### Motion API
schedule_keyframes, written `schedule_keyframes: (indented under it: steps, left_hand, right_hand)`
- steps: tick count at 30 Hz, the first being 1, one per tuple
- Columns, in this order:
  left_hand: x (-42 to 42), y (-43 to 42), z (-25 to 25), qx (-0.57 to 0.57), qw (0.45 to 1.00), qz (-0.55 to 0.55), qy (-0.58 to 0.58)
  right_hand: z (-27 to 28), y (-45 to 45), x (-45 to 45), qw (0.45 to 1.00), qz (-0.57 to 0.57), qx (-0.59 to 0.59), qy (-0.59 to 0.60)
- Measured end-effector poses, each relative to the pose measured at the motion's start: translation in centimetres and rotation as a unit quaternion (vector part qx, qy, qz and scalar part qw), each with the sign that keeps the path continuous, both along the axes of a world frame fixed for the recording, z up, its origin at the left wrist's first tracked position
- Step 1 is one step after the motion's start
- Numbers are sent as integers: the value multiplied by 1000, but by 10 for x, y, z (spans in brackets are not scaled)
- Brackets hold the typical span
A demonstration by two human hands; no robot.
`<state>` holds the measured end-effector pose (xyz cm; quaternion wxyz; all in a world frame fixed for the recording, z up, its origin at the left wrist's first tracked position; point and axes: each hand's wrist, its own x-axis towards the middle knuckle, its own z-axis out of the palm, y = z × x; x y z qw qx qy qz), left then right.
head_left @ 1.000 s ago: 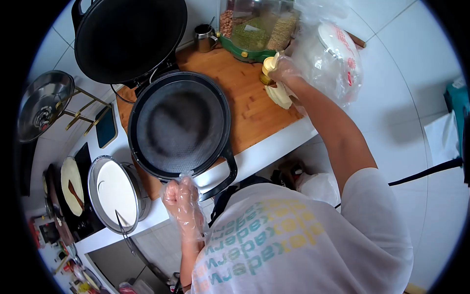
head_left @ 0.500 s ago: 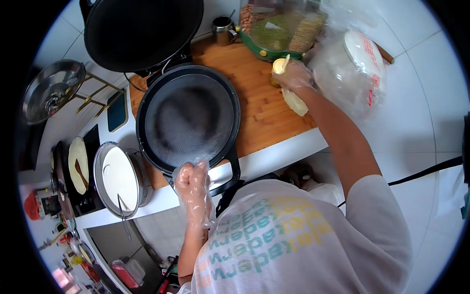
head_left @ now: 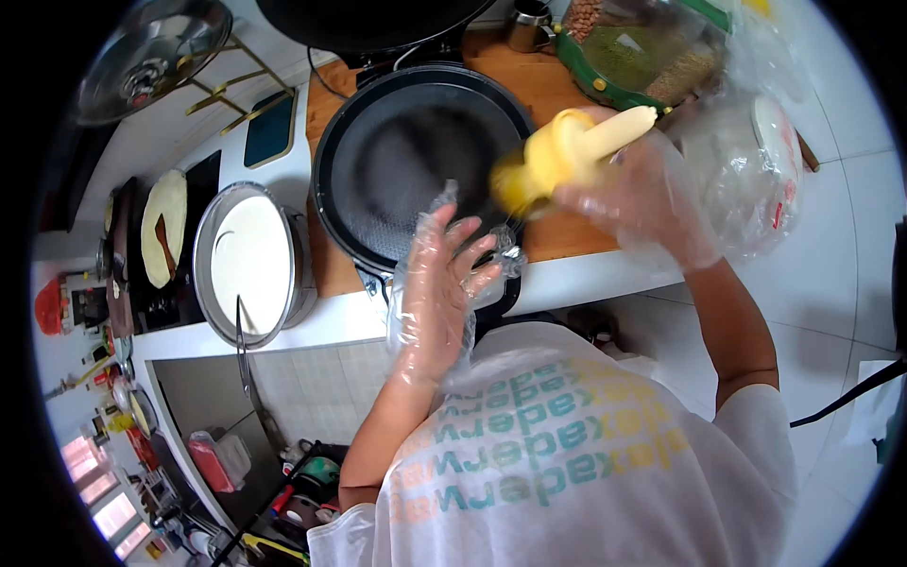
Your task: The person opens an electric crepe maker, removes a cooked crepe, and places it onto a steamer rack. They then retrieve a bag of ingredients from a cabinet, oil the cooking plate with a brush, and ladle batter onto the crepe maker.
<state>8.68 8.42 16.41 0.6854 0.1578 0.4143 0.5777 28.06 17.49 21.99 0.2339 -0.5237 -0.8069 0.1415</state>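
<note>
My right hand [head_left: 652, 203], in a clear plastic glove, grips an oil bottle [head_left: 556, 159] with a yellow top and a pale stick-like part; yellow liquid shows in its tilted, blurred body. The bottle hangs by the right edge of a round black electric griddle [head_left: 378, 151], whose textured plate has a dark ring in the middle. My left hand [head_left: 436, 293], gloved too, is raised over the griddle's near edge with its fingers spread and nothing in them. The griddle's raised lid [head_left: 378, 19] stands behind it.
A steel pot [head_left: 200, 274] of white batter with a utensil in it stands left. Beyond it, a flatbread [head_left: 162, 231] lies on a black surface. At the back right are a divided green-rimmed container [head_left: 614, 90] and a plastic-wrapped round tub [head_left: 756, 180]. A wooden board [head_left: 557, 241] lies beneath.
My right hand has lifted the bottle from the board and brought it towards the griddle. My left hand has opened from a fist and risen. The view has shifted.
</note>
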Motion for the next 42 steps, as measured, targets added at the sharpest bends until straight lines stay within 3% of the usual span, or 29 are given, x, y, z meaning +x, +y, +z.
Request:
schedule_keyframes:
  steps: [2, 4, 5, 9, 12, 17, 20, 23, 25, 28, 29, 32, 37, 41, 42]
  left_hand:
    - [-13, -4, 9, -3, 995, -45, -87]
    - [-27, -12, 10, -28, 973, -29, -229]
    - [-29, -16, 13, -23, 974, 4, -223]
    - [-57, -30, -3, -34, 964, 78, -251]
    - [-75, -39, -9, -63, 974, 76, -204]
    - [-92, -40, -13, -54, 978, 119, -165]
    - [-102, -39, -19, -82, 973, 145, -160]
    - [-112, -38, -37, -73, 972, 150, -166]
    - [-118, -37, -43, -76, 973, 157, -154]
    - [-126, -38, -60, -86, 966, 183, -164]
    - [-128, -40, -64, -88, 962, 192, -173]
    - [-130, -44, -51, -123, 956, 212, -161]
    - [-138, -55, -63, -110, 952, 191, -214]
    - [-134, -58, -51, -93, 939, 188, -274]
    - [-133, -58, -50, -87, 933, 186, -297]
  right_hand:
    - [15, -16, -30, 993, 95, -60, 30]
    - [21, -33, -59, 984, 168, -27, 53]
    - [13, -35, -72, 973, 219, -13, 69]
    - [19, -45, -115, 964, 238, -22, 117]
    - [-1, -33, -135, 953, 252, 31, 167]
    - [0, -34, -158, 939, 243, -149, 192]
    - [3, -32, -161, 916, 277, -100, 270]
    - [11, -24, -163, 899, 224, -145, 347]
    - [25, -12, -161, 896, 119, -245, 350]
    - [20, 15, -147, 915, 56, -211, 339]
    - [9, 29, -140, 888, 59, -230, 395]
    - [-29, 58, -127, 889, 15, -204, 410]
    - [-97, 93, -116, 954, -54, -179, 234]
    - [-140, 95, -129, 949, -33, -227, 216]
    - [-125, 80, -138, 948, -39, -268, 167]
